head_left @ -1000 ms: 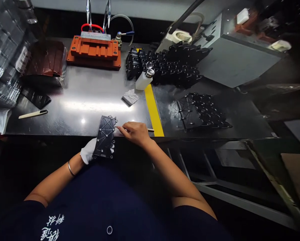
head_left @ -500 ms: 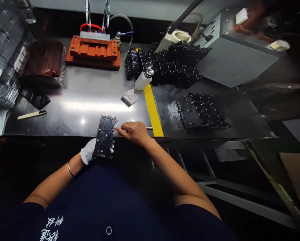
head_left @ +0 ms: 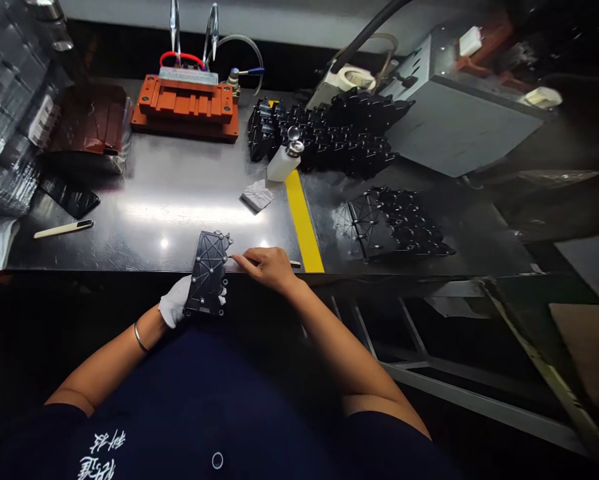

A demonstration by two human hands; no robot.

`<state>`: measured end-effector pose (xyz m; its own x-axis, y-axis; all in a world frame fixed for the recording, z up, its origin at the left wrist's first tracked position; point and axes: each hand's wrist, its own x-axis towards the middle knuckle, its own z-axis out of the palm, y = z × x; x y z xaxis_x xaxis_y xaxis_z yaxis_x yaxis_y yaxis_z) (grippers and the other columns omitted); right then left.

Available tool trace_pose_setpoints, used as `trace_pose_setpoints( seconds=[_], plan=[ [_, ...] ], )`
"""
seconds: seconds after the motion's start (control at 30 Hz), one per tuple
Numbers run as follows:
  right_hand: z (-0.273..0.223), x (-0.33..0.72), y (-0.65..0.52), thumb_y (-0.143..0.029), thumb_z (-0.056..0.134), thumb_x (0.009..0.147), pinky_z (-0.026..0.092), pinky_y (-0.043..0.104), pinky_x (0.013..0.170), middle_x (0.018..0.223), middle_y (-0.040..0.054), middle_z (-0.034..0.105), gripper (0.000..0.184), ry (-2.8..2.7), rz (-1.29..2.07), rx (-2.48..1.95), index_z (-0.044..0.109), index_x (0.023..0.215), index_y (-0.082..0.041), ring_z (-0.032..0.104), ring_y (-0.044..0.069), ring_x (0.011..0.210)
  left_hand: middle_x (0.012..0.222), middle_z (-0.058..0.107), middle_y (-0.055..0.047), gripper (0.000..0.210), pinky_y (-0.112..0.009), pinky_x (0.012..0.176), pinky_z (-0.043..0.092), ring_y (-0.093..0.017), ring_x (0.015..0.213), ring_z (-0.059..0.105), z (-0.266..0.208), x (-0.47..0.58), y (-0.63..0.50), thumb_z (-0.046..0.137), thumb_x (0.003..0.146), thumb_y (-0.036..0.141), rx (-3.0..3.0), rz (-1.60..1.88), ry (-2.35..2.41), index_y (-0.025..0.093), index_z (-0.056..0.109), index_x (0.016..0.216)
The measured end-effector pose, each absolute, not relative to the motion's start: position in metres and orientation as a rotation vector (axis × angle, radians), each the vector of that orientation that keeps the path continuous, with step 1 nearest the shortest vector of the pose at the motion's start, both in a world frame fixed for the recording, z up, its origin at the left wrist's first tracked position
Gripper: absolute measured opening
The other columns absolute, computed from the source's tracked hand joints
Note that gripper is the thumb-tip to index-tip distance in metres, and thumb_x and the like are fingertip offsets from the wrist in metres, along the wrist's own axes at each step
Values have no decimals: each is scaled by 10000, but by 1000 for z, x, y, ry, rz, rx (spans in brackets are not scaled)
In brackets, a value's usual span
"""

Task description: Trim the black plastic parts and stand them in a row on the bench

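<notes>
My left hand (head_left: 176,301), in a white glove, grips a black ribbed plate-like part (head_left: 209,273) from its left side and from behind. White fingertips show at the part's right edge. The part is held up near the front edge of the bench, its crossed ribs and small round bosses facing me. Bare and closed, my right hand (head_left: 272,267) is around a slim pale-handled tool (head_left: 295,265); the handle's end sticks out to the right. My right thumb and finger are close to the part's right edge. The tool's tip is too small to make out.
A white pump bottle (head_left: 283,164) and a folded grey-white pad (head_left: 257,195) stand ahead. Several black parts (head_left: 329,130) are stacked behind, more (head_left: 409,220) at right. An orange fixture (head_left: 185,107) sits at the back. A cream-handled tool (head_left: 63,229) lies left. A grey metal box (head_left: 459,120) stands right.
My right hand has tipped slightly downward beside the part, and less of the tool's handle shows behind it. My left hand still holds the part in nearly the same place.
</notes>
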<state>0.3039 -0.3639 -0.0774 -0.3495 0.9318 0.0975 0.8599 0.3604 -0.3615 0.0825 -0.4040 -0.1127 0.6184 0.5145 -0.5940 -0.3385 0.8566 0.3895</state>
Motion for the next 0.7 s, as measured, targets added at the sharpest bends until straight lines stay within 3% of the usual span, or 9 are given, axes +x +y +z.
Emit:
trace_pose_setpoints(
  seconds=[0.27,0.5,0.6,0.7],
  plan=[
    [-80,295,-384,-567,377,929,213,263,527,536,34,619,596,-2184,371,-1788,603,536,-180,503,112,505,791,726,-110,191,-379,666,581,-226,686,709,-107,90,-405,520,867,190,268,537,778,85,676,898],
    [-77,273,-405,-538,433,921,204,278,522,527,25,603,544,-2045,434,-1910,610,550,-182,505,116,500,843,741,-79,176,-360,801,558,-219,792,706,-121,93,-411,628,806,212,329,642,801,118,688,943],
    [-74,279,-401,-545,444,906,278,259,534,541,19,596,533,-1903,599,-1794,626,566,-177,524,120,531,839,742,-91,219,-382,777,564,-239,778,707,-112,87,-411,662,786,242,366,606,784,115,693,961],
    [-71,293,-390,-552,574,816,416,260,646,771,55,694,409,-1583,764,-1676,708,793,-166,617,164,715,826,740,-127,240,-400,679,571,-263,712,708,-92,74,-405,671,774,271,446,386,726,99,712,937]
  ],
)
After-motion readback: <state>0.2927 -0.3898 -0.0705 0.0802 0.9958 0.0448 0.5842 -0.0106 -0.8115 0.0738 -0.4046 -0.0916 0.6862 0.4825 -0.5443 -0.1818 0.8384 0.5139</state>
